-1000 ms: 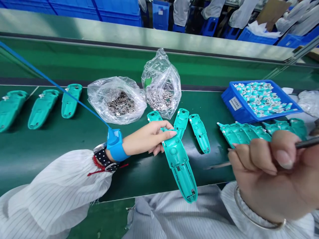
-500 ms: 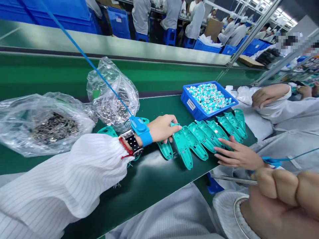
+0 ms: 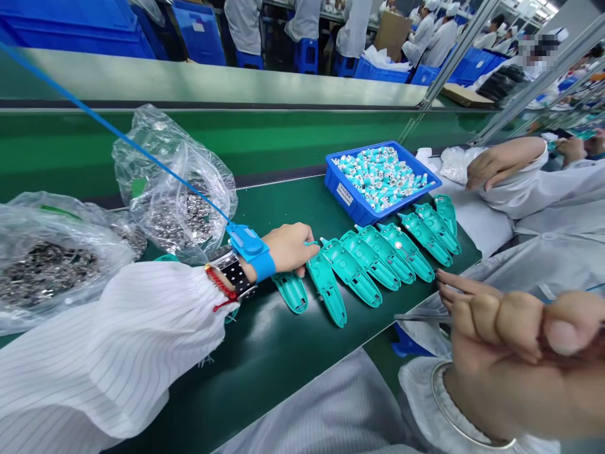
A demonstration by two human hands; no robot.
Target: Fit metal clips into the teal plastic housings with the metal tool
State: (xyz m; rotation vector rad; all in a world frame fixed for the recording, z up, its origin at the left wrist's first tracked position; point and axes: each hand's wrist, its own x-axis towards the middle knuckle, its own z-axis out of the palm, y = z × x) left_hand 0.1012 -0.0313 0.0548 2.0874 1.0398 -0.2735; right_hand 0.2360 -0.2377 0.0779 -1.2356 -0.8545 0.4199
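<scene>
A row of several teal plastic half-shells (image 3: 353, 271) lies hollow side up on the green bench. My left hand (image 3: 289, 247), in a blue wrist strap, pinches the upper end of one tilted teal shell (image 3: 328, 291) near the row's left end. Another shell (image 3: 292, 293) lies partly beneath that hand. In the right foreground my right hand (image 3: 515, 353) is closed around a thin metal tool (image 3: 420, 318); its tip end points left, and its exact kind is unclear. More teal pieces show partly behind my left wrist.
A blue bin (image 3: 347, 197) of small teal-and-white parts stands behind the row. Clear bags of metal parts (image 3: 174, 208) lie at left. A co-worker's hand (image 3: 466, 287) is beside the row's right end, partly behind my right hand; another hand (image 3: 505, 162) is farther back.
The view has shifted, moving the bags and bin leftward. The co-worker's near hand has drawn back from the shells. My right hand has risen and moved left; my left hand stays at the shell.
</scene>
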